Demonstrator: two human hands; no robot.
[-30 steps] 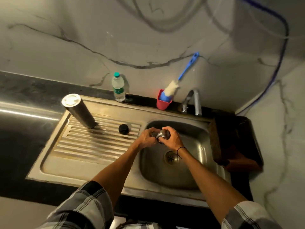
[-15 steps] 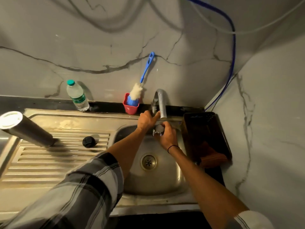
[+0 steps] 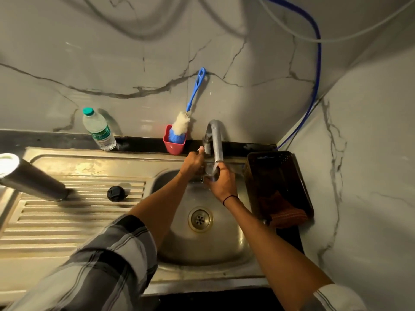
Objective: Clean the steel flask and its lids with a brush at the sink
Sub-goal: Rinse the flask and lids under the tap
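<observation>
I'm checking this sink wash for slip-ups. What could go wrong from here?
The steel lid sits mostly hidden between the right hand and the tap; wet, it might slip and drop toward the open drain. The steel flask stands on the ribbed drainboard, where an elbow might topple it.

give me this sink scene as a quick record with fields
left hand: at the tap, by its base
right hand: holds a steel lid under the spout
flask: standing on the drainboard, left
black lid: on the drainboard
brush: in a red cup at the wall
water bottle: behind the sink
</observation>
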